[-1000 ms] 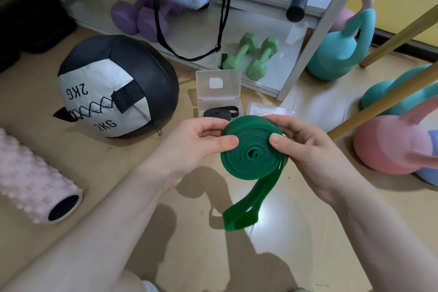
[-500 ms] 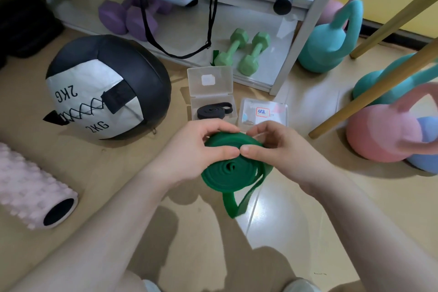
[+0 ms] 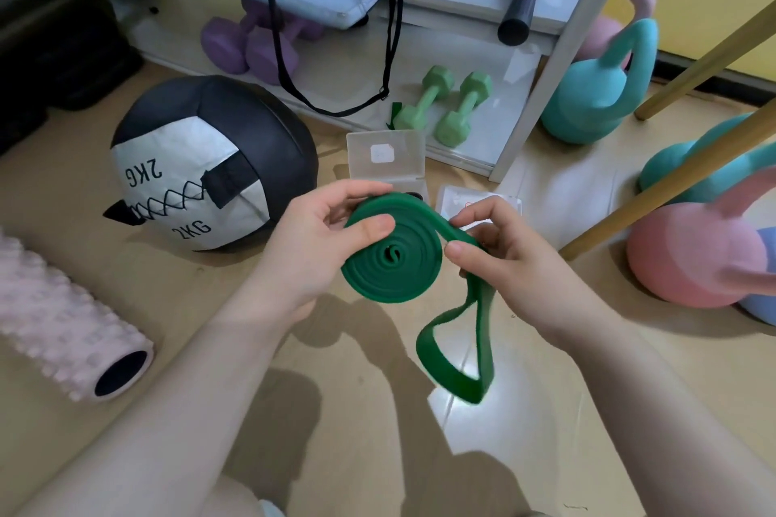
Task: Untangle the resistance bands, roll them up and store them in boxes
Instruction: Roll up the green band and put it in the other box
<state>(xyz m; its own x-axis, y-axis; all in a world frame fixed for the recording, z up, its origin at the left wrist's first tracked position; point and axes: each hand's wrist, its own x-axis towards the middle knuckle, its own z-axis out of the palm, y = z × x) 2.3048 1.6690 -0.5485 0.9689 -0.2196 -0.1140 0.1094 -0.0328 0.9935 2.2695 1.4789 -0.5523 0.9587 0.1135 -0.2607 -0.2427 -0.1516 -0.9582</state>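
I sat on a tan floor (image 3: 126,453) in front of a low white shelf (image 3: 520,130) crowded with gym gear. My left hand (image 3: 310,248) gripped the coiled green resistance band (image 3: 392,254) in the air, thumb pressed flat on the coil's face and fingers curled behind its far edge. My right hand (image 3: 508,260) pinched the band's unrolled stretch just right of the coil, and the loose tail looped down toward the floor. Just beyond my hands lay an open clear box (image 3: 384,159), and a second clear box (image 3: 478,199) sat to its right. A black-and-white medicine ball (image 3: 201,164) rested at far left.
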